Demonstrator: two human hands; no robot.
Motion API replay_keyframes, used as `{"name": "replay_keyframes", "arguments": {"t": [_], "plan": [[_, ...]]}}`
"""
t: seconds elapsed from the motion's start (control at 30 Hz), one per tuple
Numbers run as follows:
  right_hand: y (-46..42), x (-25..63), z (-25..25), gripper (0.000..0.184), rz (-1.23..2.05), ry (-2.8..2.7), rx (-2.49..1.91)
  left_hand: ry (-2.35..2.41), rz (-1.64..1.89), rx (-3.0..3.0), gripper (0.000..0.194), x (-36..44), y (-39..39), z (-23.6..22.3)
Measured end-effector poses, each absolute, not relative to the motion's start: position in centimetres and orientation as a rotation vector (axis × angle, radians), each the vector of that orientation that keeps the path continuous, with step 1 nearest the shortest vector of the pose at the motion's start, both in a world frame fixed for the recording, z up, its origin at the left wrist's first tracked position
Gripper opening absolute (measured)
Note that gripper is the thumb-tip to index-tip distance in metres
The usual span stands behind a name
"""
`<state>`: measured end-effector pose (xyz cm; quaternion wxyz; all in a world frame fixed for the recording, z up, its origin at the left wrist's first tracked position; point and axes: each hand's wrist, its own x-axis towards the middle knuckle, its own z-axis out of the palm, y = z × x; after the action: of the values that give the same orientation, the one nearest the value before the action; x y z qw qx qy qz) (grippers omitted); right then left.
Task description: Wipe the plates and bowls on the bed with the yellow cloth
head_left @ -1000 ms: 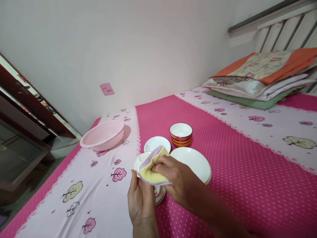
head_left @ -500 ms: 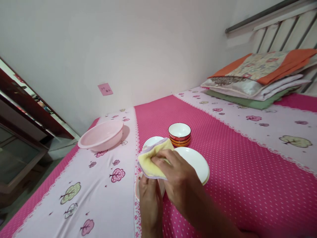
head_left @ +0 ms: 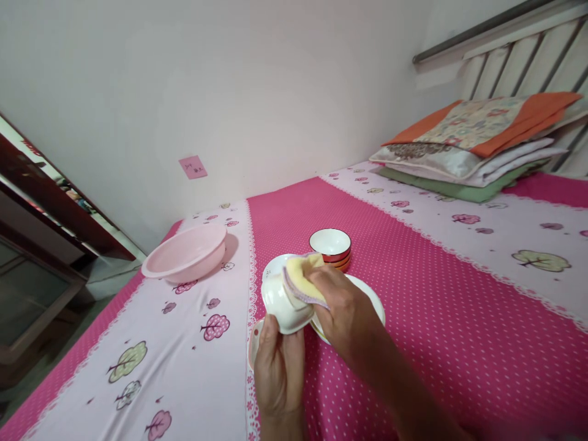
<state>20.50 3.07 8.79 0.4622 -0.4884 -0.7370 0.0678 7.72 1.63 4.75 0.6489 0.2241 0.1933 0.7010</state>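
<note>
My left hand (head_left: pixel 281 367) grips a white bowl (head_left: pixel 281 306) by its lower rim, the bowl tilted so its outside and foot show. My right hand (head_left: pixel 337 300) is closed on a yellow cloth (head_left: pixel 301 278) with a purple edge and presses it against the foot of the bowl. Behind the bowl, a white dish (head_left: pixel 275 264) lies partly covered. To the right of it stands a stack of bowls (head_left: pixel 331 244) with red and orange outsides. White plates (head_left: pixel 371 295) lie partly hidden under my right hand. Beside my left hand a pink-rimmed item (head_left: pixel 253 346) is mostly hidden.
A pink plastic basin (head_left: pixel 186 254) stands at the left on the bed's patterned sheet (head_left: pixel 179 331). Folded bedding and pillows (head_left: pixel 473 147) are piled at the back right by the headboard (head_left: pixel 528 64). A white wall (head_left: pixel 257 92) closes off the far side.
The bowl has come up and turned, so its white outside now faces me. The cloth has shifted right and lies folded over the bowl's foot, no longer spread out.
</note>
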Motion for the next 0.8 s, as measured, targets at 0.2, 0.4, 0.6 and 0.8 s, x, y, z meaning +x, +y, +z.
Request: {"name": "replay_keyframes", "arguments": {"t": [0.2, 0.4, 0.6, 0.8], "plan": [[1.6, 19.1, 9.9, 0.016, 0.266, -1.996, -1.159, 0.476, 1.599, 0.343, 0.043, 6.6, 2.1, 4.5], [1.8, 19.3, 9.8, 0.025, 0.171, -1.884, -0.982, 0.615, 1.602, 0.586, 0.037, 6.6, 1.2, 4.8], [3.0, 20.3, 9.0, 0.037, 0.107, -1.779, -1.105, 0.620, 1.597, 0.540, 0.039, 7.3, 1.1, 4.5], [1.9, 19.9, 9.8, 0.017, 0.245, -1.960, -1.256, 0.485, 1.616, 0.392, 0.042, 7.0, 2.0, 4.4]]}}
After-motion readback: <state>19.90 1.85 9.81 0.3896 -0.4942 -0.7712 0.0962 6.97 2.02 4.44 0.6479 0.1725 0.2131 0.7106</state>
